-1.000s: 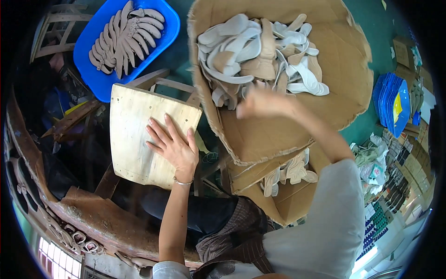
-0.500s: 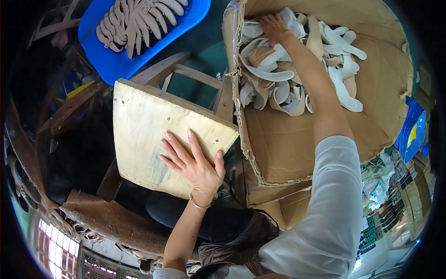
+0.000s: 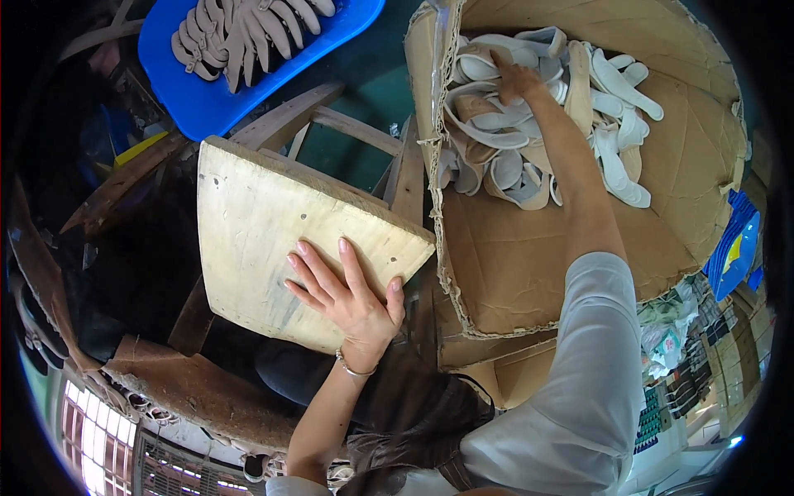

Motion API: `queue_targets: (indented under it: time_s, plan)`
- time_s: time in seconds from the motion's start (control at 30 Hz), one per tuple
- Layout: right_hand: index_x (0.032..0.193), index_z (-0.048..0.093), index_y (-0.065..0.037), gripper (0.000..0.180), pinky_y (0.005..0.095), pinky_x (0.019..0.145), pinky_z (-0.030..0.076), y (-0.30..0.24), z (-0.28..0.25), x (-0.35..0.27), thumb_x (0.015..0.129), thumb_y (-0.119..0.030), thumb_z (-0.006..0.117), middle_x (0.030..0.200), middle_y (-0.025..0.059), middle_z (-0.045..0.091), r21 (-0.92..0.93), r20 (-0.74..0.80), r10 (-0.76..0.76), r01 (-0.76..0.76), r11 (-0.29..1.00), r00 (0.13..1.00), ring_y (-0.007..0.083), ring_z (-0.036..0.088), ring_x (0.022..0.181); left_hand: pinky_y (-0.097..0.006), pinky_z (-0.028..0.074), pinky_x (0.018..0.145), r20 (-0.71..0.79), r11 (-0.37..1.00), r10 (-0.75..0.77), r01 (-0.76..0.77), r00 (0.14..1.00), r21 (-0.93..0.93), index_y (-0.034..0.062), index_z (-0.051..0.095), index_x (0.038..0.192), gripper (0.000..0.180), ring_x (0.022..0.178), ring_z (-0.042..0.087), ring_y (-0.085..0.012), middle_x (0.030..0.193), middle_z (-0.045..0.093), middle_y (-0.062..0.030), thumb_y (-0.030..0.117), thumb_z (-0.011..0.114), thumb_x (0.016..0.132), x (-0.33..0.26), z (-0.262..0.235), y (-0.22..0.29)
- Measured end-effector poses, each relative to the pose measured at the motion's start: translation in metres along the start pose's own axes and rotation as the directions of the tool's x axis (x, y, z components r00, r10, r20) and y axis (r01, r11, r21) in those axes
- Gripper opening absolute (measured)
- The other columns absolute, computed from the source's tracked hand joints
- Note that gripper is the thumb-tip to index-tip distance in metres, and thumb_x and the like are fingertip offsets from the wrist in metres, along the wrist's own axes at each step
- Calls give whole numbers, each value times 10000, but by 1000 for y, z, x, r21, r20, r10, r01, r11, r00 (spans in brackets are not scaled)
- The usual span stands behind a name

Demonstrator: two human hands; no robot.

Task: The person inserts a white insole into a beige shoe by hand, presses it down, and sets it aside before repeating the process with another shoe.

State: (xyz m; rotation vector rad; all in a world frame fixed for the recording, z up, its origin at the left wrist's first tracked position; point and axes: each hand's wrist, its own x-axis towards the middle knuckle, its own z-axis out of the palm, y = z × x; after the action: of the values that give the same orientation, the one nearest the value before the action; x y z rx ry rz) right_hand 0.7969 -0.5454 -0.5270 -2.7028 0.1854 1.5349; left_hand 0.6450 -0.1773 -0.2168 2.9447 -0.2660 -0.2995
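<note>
right hand (image 3: 517, 78) deeper among insoles (image 3: 529, 124)

This looks like a small shoe workshop. A big cardboard box (image 3: 529, 264) is full of pale shoe insoles (image 3: 529, 124). A blue plastic tray (image 3: 207, 91) holds more of them. A worn wooden board (image 3: 273, 231) sits on a rough wooden frame (image 3: 356, 132).

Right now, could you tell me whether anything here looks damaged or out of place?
The cardboard box is worn: its near wall is torn and ragged along the edge. The right hand reaches into its jumbled insoles; the left hand lies flat on the wooden board.
</note>
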Motion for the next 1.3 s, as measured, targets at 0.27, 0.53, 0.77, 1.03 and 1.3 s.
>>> queue_targets:
  time_s: [0.27, 0.53, 0.77, 1.03, 1.3]
  plan:
    - [1544, 243, -285, 971, 456, 951, 509, -12, 20, -98, 708, -168, 723, 1103, 239, 680, 183, -228, 44, -2, 983, 973, 376, 672, 1034, -626, -23, 1150, -1, 1000, -25, 25, 1000, 4, 89, 364, 1509, 728, 1469, 103, -496, 1582, 153, -312, 520, 485, 935, -3, 0, -2]
    - [1478, 355, -275, 937, 475, 836, 526, 34, -12, -235, 655, -237, 800, 944, 207, 716, 297, -565, 99, 90, 951, 819, 391, 689, 914, -652, 54, 1137, -97, 1000, -13, 14, 995, 8, 144, 318, 1539, 709, 1486, 106, -438, 1612, 139, -238, 459, 522, 937, 4, 0, 7]
    - [1433, 396, -32, 985, 450, 887, 523, 80, -71, -364, 582, -217, 856, 1113, 255, 676, 436, -695, 199, 184, 881, 691, 404, 661, 1019, -665, 98, 1139, -24, 983, 45, -48, 999, -179, 149, 322, 1534, 748, 1492, 97, -416, 1613, 142, -221, 495, 564, 917, 2, -25, -9]
    - [1459, 383, -22, 989, 433, 886, 520, 95, -74, -421, 604, -163, 859, 1117, 241, 684, 362, -806, 146, 282, 888, 574, 400, 672, 1008, -417, 403, 1083, -120, 890, -53, -8, 991, -457, 36, 444, 1433, 599, 1305, 477, -385, 1374, 521, -228, 120, 669, 885, -166, -158, -68]
    - [1382, 485, -37, 771, 417, 972, 460, 81, -121, -478, 693, -165, 806, 1232, 211, 643, 13, -930, -157, 457, 889, 332, 390, 606, 1136, -432, 352, 1124, -516, 730, -675, 579, 527, -363, 33, 444, 1434, 574, 1333, 447, -365, 1410, 497, -188, 9, 611, 885, -470, -187, -115]
